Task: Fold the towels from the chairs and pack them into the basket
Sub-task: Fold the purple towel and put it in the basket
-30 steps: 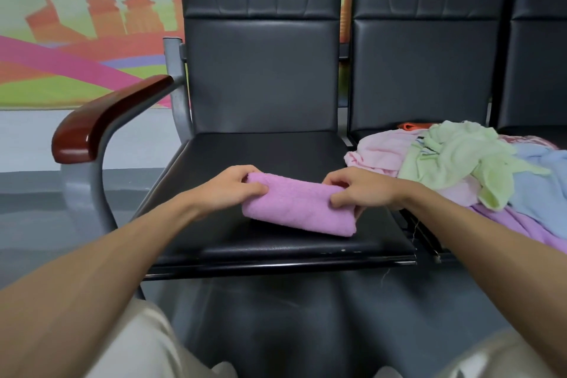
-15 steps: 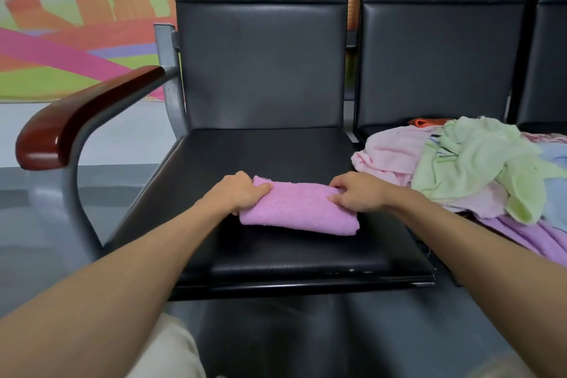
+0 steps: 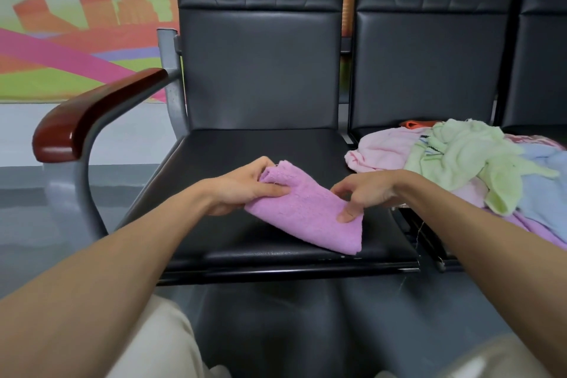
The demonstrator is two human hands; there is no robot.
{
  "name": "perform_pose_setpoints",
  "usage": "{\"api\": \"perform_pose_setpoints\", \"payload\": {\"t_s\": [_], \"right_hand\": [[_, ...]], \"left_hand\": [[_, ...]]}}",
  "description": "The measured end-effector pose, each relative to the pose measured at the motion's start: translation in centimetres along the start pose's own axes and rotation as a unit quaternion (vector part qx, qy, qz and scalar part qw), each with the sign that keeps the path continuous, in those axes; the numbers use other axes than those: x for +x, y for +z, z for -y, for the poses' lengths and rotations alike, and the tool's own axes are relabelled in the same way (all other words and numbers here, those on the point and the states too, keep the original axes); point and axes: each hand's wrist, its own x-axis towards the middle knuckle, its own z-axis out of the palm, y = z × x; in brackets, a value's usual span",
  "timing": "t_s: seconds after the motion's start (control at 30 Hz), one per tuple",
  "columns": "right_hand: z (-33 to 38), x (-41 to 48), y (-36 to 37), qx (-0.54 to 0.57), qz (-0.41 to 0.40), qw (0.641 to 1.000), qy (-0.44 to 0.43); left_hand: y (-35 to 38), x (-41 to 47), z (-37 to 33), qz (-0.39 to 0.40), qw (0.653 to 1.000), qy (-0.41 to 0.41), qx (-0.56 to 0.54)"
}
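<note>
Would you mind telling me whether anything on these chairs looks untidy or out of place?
The towel heap on the right-hand seat is crumpled and unfolded, green draped over pink, blue and purple. The purple towel held by the left hand and right hand is skewed diagonally over the left seat, not squared.

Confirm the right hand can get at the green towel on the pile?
Probably yes. The green towel lies uncovered on top of the pile, just beside the right hand, nothing between them. That hand pinches the purple towel, so it must let go first.
</note>
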Motion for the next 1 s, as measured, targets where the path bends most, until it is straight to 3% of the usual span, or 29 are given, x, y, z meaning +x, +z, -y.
{"api": "perform_pose_setpoints", "payload": {"t_s": [0.1, 0.27, 0.4, 0.5, 0.57, 0.7, 0.9, 1.0], "right_hand": [[0.1, -0.2, 0.1, 0.029, 0.014, 0.999, -0.024], [3.5, -1.1, 0.5, -0.067, -0.077, 0.992, -0.08], [8.6, -1.6, 1.8, -0.163, -0.156, 0.964, -0.144], [13.2, -1.4, 3.7, -0.202, -0.174, 0.943, -0.197], [16.5, -1.1, 5.4, -0.216, -0.165, 0.936, -0.225], [22.4, 0.2, 10.1, -0.249, -0.134, 0.926, -0.251], [29.3, 3.1, 20.3, -0.263, -0.033, 0.925, -0.273], [31.4, 5.3, 26.5, -0.23, 0.035, 0.933, -0.275]], "left_hand": [[-0.3, -1.0, -1.0, -0.013, 0.998, 0.052, -0.033], [-1.9, -4.3, -2.0, -0.044, 0.996, 0.07, -0.046], [-4.7, -8.4, -0.9, -0.147, 0.985, 0.055, -0.072], [-7.1, -11.9, 0.8, -0.255, 0.966, 0.032, 0.003], [-8.7, -14.8, 2.1, -0.3, 0.953, 0.016, 0.039], [-12.0, -21.3, 5.9, -0.368, 0.929, -0.035, -0.011], [-14.1, -32.0, 14.1, -0.406, 0.876, -0.121, -0.229], [-14.0, -37.2, 19.2, -0.447, 0.842, -0.19, -0.236]]}}
